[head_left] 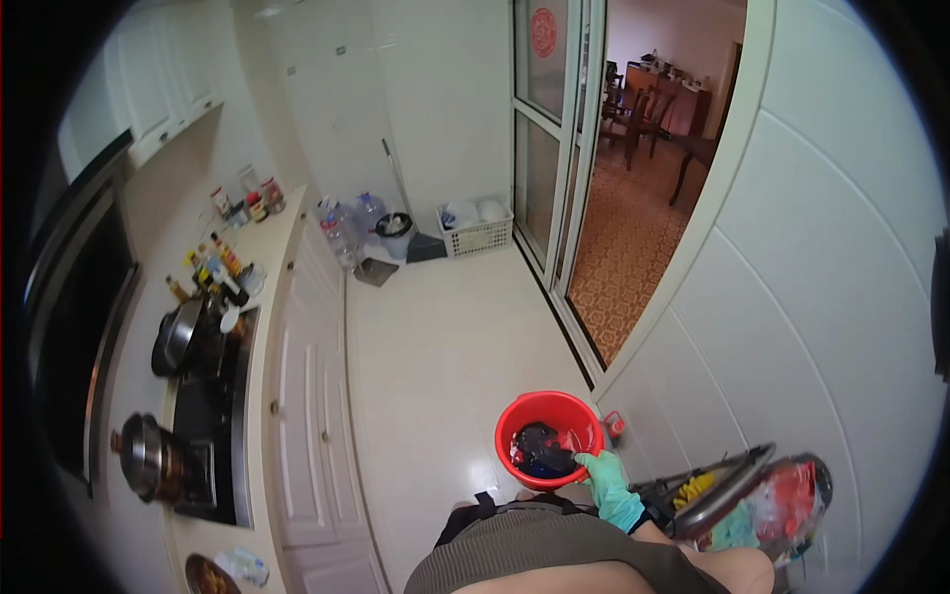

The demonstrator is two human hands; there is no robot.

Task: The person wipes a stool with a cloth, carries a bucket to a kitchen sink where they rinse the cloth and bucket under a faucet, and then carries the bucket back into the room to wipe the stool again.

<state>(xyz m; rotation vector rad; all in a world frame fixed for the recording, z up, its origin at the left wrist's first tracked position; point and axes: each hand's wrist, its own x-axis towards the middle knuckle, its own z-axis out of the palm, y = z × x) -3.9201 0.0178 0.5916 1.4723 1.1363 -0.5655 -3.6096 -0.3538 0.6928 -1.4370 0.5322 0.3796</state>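
Observation:
My right hand [612,495], in a mint-green rubber glove, grips the near right rim of a red plastic bucket [508,411]. Its fingers curl over the edge, with the fingertips just inside. Within the bucket lies a dark, crumpled bundle [542,447] that looks like cloth or a bag, with some red and white bits beside it. The bucket is in front of my legs, over the pale floor; whether it touches the floor I cannot tell. My left hand does not show.
A small red bottle [615,426] stands by the right wall, near a folded metal frame [722,495] and stuffed plastic bags [782,505]. Cabinets and a stove [213,426] with pots line the left. Against the far wall are a dustpan [376,271], a bin [395,238] and a white basket [477,236].

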